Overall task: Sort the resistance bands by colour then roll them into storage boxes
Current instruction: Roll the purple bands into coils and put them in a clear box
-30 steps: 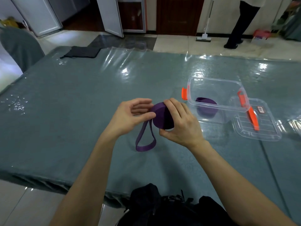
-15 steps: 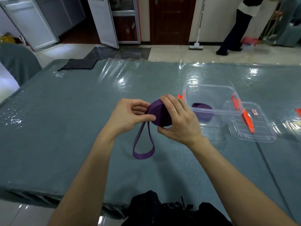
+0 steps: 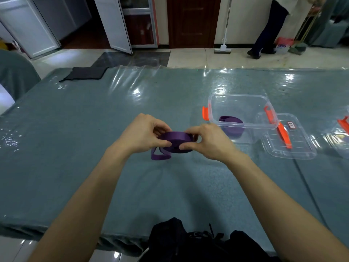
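Purple band roll (image 3: 175, 138) | left hand (image 3: 143, 133), right hand (image 3: 209, 142) pinch edges | box (image 3: 234, 95) near

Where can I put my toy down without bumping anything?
The table is bare left of the left hand, all the way to the dark cloth at the far corner. The right side is crowded: the right hand on the purple band, then the clear box and lid.

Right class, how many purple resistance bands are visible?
2. One part-rolled purple band gripped by left hand and right hand; one rolled purple band inside the clear plastic box. Others may be hidden.
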### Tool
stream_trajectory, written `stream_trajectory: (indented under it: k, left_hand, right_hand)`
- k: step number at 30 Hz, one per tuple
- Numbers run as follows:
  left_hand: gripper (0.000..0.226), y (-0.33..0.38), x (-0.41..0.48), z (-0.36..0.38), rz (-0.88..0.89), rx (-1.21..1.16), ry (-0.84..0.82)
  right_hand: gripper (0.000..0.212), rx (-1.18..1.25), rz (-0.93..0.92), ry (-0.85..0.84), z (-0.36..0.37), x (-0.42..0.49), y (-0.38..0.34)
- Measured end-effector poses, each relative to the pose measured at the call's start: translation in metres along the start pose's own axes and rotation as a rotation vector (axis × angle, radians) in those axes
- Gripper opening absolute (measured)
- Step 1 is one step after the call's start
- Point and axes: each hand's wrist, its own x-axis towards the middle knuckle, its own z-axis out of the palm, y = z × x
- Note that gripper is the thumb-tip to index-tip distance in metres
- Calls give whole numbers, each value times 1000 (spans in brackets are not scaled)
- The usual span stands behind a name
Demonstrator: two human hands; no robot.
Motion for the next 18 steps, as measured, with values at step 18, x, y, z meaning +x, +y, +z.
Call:
stream_trajectory:
  k: [18]
  left_hand:
    - [33, -1, -5, -17, 4, -11, -43]
  right_hand:
    - [28, 549, 204, 19, -17, -8, -20]
